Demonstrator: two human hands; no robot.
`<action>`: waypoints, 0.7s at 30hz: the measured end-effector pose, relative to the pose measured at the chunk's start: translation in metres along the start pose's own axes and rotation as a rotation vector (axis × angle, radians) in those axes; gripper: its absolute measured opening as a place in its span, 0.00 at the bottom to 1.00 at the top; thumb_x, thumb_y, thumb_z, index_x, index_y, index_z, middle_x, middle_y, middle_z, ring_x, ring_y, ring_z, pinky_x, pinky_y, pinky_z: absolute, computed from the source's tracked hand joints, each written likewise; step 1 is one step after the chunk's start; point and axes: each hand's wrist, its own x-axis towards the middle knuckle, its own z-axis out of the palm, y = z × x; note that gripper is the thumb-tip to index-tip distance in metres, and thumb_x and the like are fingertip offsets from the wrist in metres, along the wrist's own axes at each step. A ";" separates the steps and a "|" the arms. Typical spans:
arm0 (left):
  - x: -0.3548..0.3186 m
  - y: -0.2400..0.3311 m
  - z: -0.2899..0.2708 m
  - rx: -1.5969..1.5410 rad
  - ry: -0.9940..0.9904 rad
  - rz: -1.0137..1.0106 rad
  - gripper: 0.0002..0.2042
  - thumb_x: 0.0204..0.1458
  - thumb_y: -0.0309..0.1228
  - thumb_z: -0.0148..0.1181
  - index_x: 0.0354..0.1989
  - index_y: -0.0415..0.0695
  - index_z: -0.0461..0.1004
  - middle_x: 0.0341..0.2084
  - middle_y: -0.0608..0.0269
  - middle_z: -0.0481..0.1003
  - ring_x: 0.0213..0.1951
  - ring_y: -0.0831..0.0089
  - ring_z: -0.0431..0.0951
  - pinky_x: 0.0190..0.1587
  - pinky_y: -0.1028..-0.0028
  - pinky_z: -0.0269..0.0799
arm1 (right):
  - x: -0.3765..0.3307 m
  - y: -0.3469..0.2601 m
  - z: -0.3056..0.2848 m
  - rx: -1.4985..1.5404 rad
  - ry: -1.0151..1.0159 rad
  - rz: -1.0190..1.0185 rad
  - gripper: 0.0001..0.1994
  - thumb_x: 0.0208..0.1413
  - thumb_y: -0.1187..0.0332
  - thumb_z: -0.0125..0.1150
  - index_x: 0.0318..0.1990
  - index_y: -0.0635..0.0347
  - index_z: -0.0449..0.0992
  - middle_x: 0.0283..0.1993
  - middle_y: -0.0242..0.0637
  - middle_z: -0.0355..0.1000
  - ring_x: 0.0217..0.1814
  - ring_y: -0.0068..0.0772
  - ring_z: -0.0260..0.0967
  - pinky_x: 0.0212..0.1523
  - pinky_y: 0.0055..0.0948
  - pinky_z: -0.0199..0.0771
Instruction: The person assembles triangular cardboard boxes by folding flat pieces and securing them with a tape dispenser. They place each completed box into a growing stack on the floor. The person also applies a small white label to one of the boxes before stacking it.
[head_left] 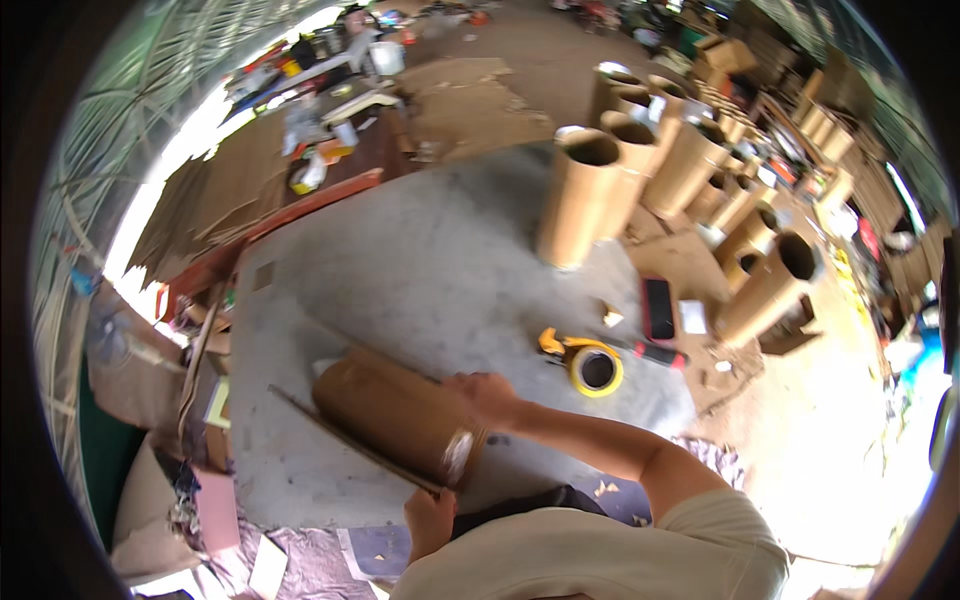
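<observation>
A brown cardboard tube (395,405) lies slantwise on the grey tabletop (400,270), with shiny clear tape on its near end. Along its left side runs a long, thin brown strip (350,437); whether it is a separate piece or a cardboard edge I cannot tell. My left hand (430,515) is closed around the strip's near end. Across the tube, my right hand (485,400) is closed at its right edge, the fingertips partly hidden. To the right of that hand lie a yellow tape roll (597,370) and a yellow tape dispenser part (552,343).
Tall cardboard tubes (580,205) stand at the table's far right, with several more behind. A dark phone-like slab (657,308) and a red-and-black tool (658,354) lie on the right. Flat cardboard sheets (215,190) and clutter stand beyond the red table edge (310,208).
</observation>
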 end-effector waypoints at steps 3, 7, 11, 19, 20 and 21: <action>-0.029 -0.025 0.012 0.099 -0.087 0.063 0.18 0.43 0.40 0.56 0.15 0.36 0.72 0.11 0.53 0.71 0.18 0.60 0.74 0.25 0.65 0.67 | -0.027 -0.008 -0.013 0.044 -0.169 -0.020 0.13 0.44 0.73 0.49 0.41 0.56 0.67 0.37 0.39 0.68 0.37 0.40 0.69 0.34 0.35 0.70; -0.039 0.001 -0.007 0.193 -0.240 0.356 0.15 0.37 0.40 0.63 0.19 0.39 0.73 0.17 0.56 0.74 0.22 0.62 0.75 0.27 0.67 0.69 | -0.033 -0.002 -0.001 -0.049 -0.047 0.028 0.15 0.44 0.72 0.50 0.42 0.54 0.68 0.33 0.35 0.68 0.35 0.41 0.68 0.31 0.36 0.70; -0.018 -0.015 -0.048 0.350 0.057 1.048 0.16 0.32 0.38 0.67 0.32 0.47 0.76 0.21 0.63 0.75 0.25 0.67 0.74 0.29 0.72 0.67 | -0.040 -0.013 0.006 -0.078 0.149 0.120 0.13 0.44 0.72 0.50 0.41 0.54 0.69 0.35 0.34 0.68 0.38 0.38 0.68 0.34 0.33 0.70; 0.043 -0.034 -0.050 0.576 -0.219 1.197 0.15 0.36 0.41 0.62 0.30 0.47 0.75 0.23 0.60 0.75 0.24 0.61 0.75 0.27 0.66 0.68 | -0.069 -0.034 0.011 -0.086 0.546 0.311 0.21 0.42 0.73 0.54 0.48 0.53 0.67 0.38 0.36 0.68 0.40 0.38 0.67 0.39 0.32 0.70; 0.044 -0.019 -0.046 0.588 -0.255 1.111 0.14 0.36 0.42 0.62 0.29 0.46 0.75 0.22 0.60 0.75 0.23 0.61 0.75 0.26 0.66 0.68 | -0.079 -0.028 0.002 -0.045 0.681 0.372 0.21 0.42 0.74 0.55 0.48 0.54 0.68 0.38 0.37 0.68 0.39 0.38 0.67 0.40 0.32 0.69; 0.046 -0.007 -0.041 0.604 -0.283 1.023 0.13 0.37 0.42 0.62 0.27 0.46 0.76 0.20 0.59 0.75 0.23 0.60 0.75 0.26 0.66 0.68 | -0.091 -0.021 -0.007 -0.002 0.821 0.424 0.21 0.42 0.75 0.55 0.48 0.55 0.68 0.38 0.37 0.68 0.38 0.37 0.68 0.40 0.32 0.69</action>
